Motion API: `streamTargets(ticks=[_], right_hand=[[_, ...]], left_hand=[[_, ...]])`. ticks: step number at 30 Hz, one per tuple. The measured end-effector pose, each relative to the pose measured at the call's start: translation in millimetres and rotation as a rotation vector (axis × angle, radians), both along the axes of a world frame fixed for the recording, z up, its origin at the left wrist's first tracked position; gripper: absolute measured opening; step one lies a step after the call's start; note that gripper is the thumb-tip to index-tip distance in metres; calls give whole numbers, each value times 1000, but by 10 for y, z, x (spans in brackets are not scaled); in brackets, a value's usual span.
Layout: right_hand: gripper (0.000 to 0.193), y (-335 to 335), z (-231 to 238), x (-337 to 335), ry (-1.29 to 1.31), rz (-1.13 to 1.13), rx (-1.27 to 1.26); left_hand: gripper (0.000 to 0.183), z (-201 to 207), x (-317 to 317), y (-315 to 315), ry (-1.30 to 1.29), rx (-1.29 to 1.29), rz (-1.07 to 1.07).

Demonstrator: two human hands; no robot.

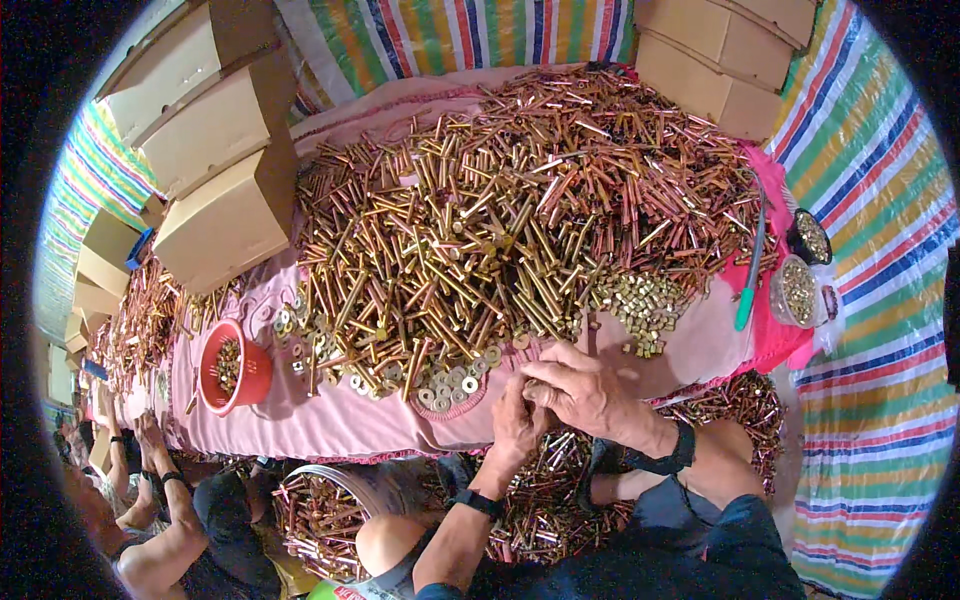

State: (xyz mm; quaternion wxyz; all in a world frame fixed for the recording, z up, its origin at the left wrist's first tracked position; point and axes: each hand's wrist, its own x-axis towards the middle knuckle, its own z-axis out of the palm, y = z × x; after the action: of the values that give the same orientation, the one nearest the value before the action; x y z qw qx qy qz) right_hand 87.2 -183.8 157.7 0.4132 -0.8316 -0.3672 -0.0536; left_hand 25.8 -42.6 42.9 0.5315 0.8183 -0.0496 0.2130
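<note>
My left hand (pixel 517 415) and my right hand (pixel 580 388) meet above the near edge of the cloth-covered table, both with fingers closed. Whatever is pinched between them is hidden by the fingers. Just beyond my right hand shows a bolt shank (pixel 587 330); I cannot tell whether it touches the fingers. A big heap of brassy bolts (pixel 440 250) spreads beyond my hands. Flat round washers (pixel 445 388) lie by my left hand, at the heap's near edge. Small brassy nuts (pixel 645 308) are scattered past my right hand.
Cardboard boxes (pixel 225 220) are stacked at left, more boxes (pixel 710 65) at back right. A red basket (pixel 250 375) holds small parts. At right are a green-handled tool (pixel 745 305) and tubs (pixel 797 290) of parts. More bolts (pixel 320 520) fill a bucket below. Another person's hands (pixel 150 440) work at left.
</note>
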Motion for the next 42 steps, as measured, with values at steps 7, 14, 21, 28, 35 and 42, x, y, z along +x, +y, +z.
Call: streamTargets(ticks=[7, 14, 21, 28, 35, 42], right_hand=[[21, -143, -251, 279, 57, -210, -124], [16, -5, -398, 422, 111, -145, -112], [14, 267, -474, 528, 45, -92, -362], [5, 268, -688, 604, -247, -60, -397], [17, 301, -598, 572, 156, -166, -229], [31, 30, -293, 420, 957, 62, 327]], left_hand=[[26, 138, 22, -86, 4, -97, 133], [15, 79, -50, 7, 23, -121, 116], [13, 67, -9, -10, -20, -52, 71], [13, 99, 1, -8, 13, -49, 74], [14, 59, -12, 0, 29, -57, 142], [7, 49, -3, -41, 53, -114, 122]])
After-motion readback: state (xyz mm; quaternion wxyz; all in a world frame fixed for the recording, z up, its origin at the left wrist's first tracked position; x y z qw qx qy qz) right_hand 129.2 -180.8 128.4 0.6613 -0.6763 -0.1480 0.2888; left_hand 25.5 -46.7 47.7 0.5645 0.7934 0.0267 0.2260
